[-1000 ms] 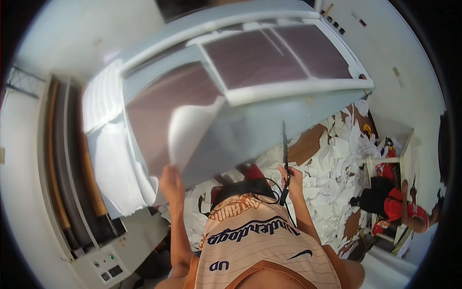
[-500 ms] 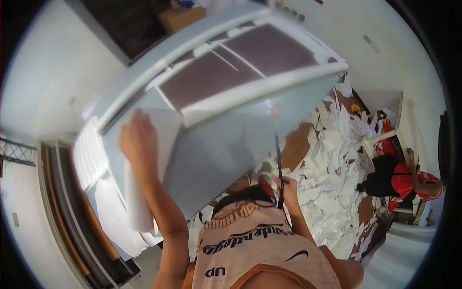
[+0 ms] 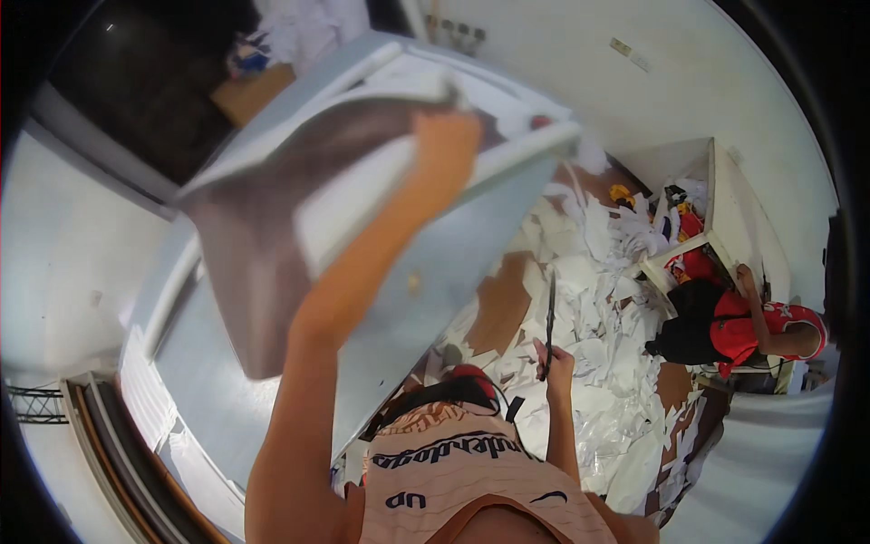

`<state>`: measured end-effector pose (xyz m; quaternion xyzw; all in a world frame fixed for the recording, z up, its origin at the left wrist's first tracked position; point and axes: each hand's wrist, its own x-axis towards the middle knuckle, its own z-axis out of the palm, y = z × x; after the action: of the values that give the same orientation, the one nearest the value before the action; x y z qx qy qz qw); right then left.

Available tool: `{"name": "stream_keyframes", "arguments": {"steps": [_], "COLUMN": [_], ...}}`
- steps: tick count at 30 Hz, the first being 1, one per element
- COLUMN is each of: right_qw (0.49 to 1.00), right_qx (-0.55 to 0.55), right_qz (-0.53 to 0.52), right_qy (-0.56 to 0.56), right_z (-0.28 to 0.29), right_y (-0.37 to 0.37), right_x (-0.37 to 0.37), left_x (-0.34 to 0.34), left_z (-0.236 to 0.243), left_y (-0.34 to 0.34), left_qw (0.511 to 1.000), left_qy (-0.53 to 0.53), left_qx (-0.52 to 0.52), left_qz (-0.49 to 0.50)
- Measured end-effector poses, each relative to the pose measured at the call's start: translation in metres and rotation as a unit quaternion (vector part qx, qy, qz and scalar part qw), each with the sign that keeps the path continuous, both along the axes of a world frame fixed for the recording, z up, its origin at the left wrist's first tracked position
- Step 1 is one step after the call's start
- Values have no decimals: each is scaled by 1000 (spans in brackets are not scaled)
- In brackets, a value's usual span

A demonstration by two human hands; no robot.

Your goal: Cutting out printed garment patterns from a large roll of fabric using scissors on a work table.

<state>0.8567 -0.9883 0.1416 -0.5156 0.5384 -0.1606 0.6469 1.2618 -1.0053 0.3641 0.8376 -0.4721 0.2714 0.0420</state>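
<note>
Over the pale blue-grey table, my left hand is closed and smeared by motion. It appears to grip a large brown-and-white sheet, which is lifted and bent. One corner of the sheet hangs toward the near side of the table. Where exactly my fingers meet the sheet is too blurred to see. Low at my right side, my right hand is closed around a pair of long dark scissors, blades pointing up and away from me.
White paper scraps cover the floor to the right, with brown pieces among them. A person in red is at the far right beside a white bin. Long rolls stand at the lower left.
My left hand has swept from the table's left side to its far right. The brown sheet, flat before, is now lifted and folded leftward. The scissors stay in my right hand.
</note>
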Motion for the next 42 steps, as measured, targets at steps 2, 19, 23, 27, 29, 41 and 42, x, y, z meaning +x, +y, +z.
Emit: {"name": "stream_keyframes", "arguments": {"steps": [2, 19, 23, 27, 29, 41, 42], "right_qw": [999, 974, 976, 979, 987, 997, 995], "right_qx": [-18, 37, 19, 8, 7, -51, -67], "right_qz": [-50, -220, -213, -204, -162, 5, 40], "right_qy": [6, 52, 34, -9, 12, 59, 56], "right_z": [2, -5, -6, 12, 16, 24, 29], "right_y": [-18, 29, 53, 83, 95, 146, 155], "right_x": [-21, -63, -45, -13, 6, 107, 119], "left_x": [-5, -18, 32, 119, 178, 269, 278], "left_z": [-64, -111, -92, -29, 12, -311, -346], "left_y": [-88, -315, -323, -330, -304, 267, 321], "left_qw": [996, 941, 942, 652, 538, 901, 912], "left_qy": [-29, 227, 291, 635, 706, 337, 278], "left_qx": [10, -44, -107, -376, -364, -150, -132], "left_qz": [-81, -246, -125, -176, -283, 229, 270]}}
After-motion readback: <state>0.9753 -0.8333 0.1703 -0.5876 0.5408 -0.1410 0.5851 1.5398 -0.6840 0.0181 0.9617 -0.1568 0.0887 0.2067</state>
